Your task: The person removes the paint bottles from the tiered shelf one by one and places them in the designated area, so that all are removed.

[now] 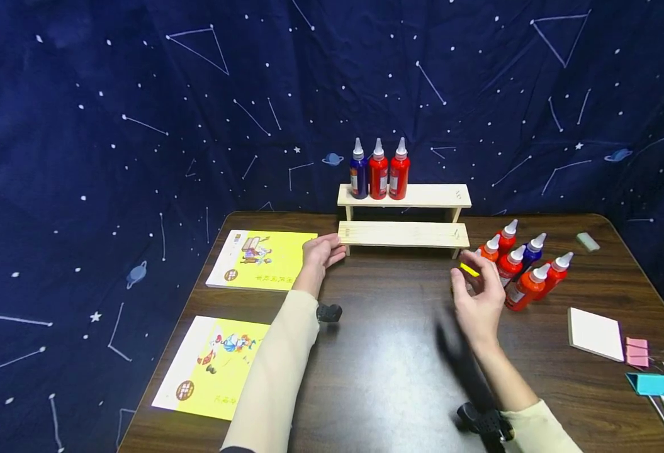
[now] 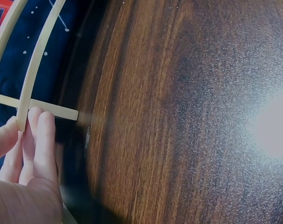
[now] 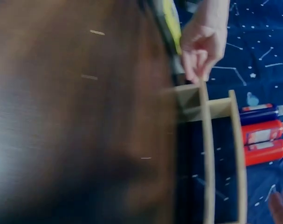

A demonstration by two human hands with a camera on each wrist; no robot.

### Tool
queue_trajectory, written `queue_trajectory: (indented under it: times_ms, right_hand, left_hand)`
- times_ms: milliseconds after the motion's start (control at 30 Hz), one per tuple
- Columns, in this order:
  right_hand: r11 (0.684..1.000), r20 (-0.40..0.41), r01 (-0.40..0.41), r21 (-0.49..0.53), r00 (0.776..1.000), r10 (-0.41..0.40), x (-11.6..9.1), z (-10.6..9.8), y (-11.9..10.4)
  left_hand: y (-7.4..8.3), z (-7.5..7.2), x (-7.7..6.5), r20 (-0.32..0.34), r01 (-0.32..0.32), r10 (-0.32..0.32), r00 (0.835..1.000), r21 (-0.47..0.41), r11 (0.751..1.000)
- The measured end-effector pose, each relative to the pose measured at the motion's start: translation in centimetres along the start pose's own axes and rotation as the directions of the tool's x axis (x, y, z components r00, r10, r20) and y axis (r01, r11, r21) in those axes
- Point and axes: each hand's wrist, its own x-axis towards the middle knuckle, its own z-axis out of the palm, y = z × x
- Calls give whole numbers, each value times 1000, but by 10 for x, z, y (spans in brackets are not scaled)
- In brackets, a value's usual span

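Note:
A two-tier wooden stand (image 1: 402, 234) stands at the table's back edge. On its upper tier are a blue squeeze bottle (image 1: 359, 173) and two red squeeze bottles (image 1: 399, 173) with white nozzles. My left hand (image 1: 321, 251) pinches the left end of the lower board (image 2: 33, 70), thumb on one side and fingers on the other. To the right, my right hand (image 1: 481, 302) is raised with fingers loosely curved, just left of several red bottles (image 1: 527, 290) and a blue one (image 1: 532, 250). A small yellow thing (image 1: 469, 269) shows in the gap between its thumb and fingers.
Two yellow-and-white booklets (image 1: 269, 255) lie along the left. On the right are a white eraser-like block (image 1: 588, 241), a white note pad (image 1: 595, 335), a pink binder clip (image 1: 637, 352) and a teal binder clip (image 1: 651, 384). A dark star-patterned cloth (image 1: 286, 75) hangs behind.

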Motion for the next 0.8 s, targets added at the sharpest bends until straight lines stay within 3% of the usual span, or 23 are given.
queue_trajectory:
  times_ms: [67, 133, 333, 567, 667, 800]
  right_hand:
    - [999, 89, -31, -29, 995, 33, 16, 12, -9]
    - [995, 157, -63, -81, 985, 75, 33, 25, -3]
    - [958, 317, -143, -247, 923, 219, 90, 79, 21]
    - [929, 383, -194, -316, 870, 312, 138, 121, 26]
    - [923, 405, -231, -308, 846, 347, 148, 129, 31]
    - [927, 412, -278, -251, 836, 362, 151, 135, 38]
  left_hand:
    - [1, -1, 0, -1, -1, 1, 1000, 2, 1000]
    - [1, -2, 0, -6, -1, 1, 1000, 4, 1000]
    - [2, -3, 0, -25, -20, 20, 999, 4, 1000]
    - [0, -1, 1, -15, -35, 35, 999, 18, 999]
    - [0, -1, 1, -14, -22, 22, 1000, 15, 1000]
    - [0, -2, 1, -17, -25, 25, 1000, 12, 1000]
